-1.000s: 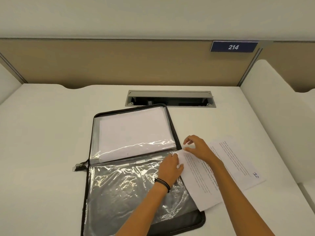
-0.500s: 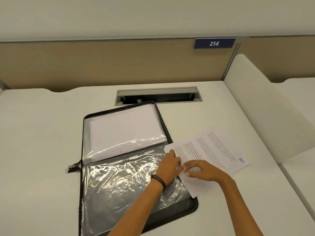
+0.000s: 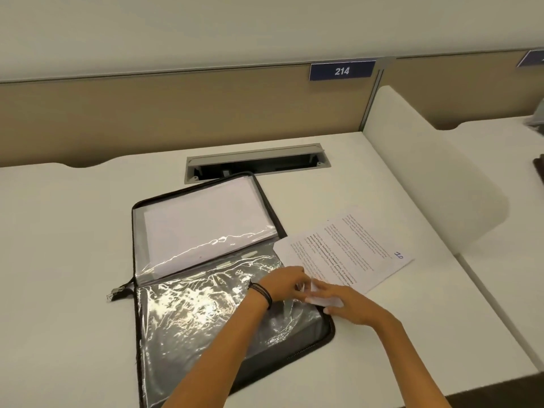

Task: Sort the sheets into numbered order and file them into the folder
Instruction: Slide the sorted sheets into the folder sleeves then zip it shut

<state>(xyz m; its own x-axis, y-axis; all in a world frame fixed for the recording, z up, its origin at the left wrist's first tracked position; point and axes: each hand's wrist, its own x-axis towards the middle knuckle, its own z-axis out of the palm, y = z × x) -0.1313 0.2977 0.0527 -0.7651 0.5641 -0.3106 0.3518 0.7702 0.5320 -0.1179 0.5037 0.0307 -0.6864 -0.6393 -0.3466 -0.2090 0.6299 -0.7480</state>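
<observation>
A black zip folder [image 3: 325, 338] lies open on the desk. White sheets [image 3: 203, 222] fill its far clear pocket, and its near plastic sleeve [image 3: 206, 313] is shiny and crumpled. To the right, a printed sheet [image 3: 326, 257] lies over another sheet marked "10" [image 3: 391, 248] in blue ink. My left hand [image 3: 282, 282], with a black wristband, curls its fingers at the sleeve's right edge. Against it, my right hand [image 3: 350, 304] pinches the printed sheet's near corner. The fingertips hide where sheet and sleeve meet.
A grey cable hatch [image 3: 259, 161] is sunk into the desk behind the folder. A white divider panel [image 3: 426, 178] stands at the right, with a tan partition and a blue "214" plate [image 3: 342, 71] at the back.
My right hand has come from the sheet's far corner down to its near corner beside my left hand. The printed sheet has swung counter-clockwise, so more of it lies right of the folder.
</observation>
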